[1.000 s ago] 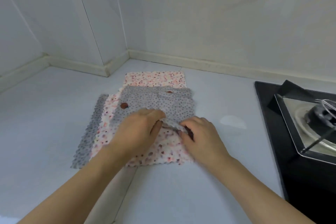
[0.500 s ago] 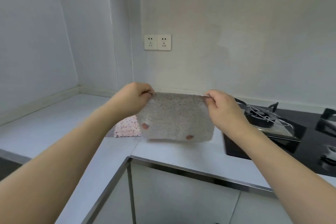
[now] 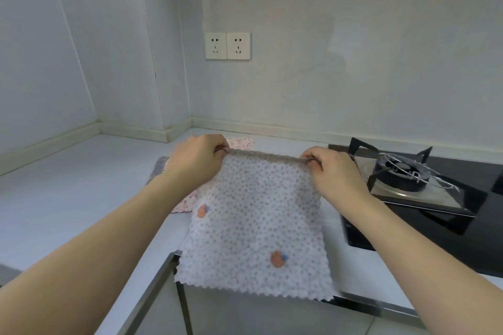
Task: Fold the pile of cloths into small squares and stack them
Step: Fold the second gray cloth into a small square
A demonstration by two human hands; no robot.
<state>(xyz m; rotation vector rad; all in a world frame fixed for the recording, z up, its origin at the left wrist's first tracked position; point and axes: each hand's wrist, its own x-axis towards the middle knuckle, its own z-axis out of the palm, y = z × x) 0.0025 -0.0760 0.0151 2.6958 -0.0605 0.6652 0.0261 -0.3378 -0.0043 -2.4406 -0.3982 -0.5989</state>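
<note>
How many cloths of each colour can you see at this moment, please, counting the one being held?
Grey dotted cloths: 2, the held cloth and one on the counter
Pink floral cloths: 2, near and far
Total: 4

Black gas hob (image 3: 424, 193) with burner (image 3: 402, 175) at right of pale counter (image 3: 68, 198), double wall socket (image 3: 227, 46) above

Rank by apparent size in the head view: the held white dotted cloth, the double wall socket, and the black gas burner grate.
1. White dotted cloth, largest by far, though it hangs nearest the camera.
2. Black gas burner grate.
3. Double wall socket, smallest, but farthest away, so its true rank against the grate is unsure.
</note>
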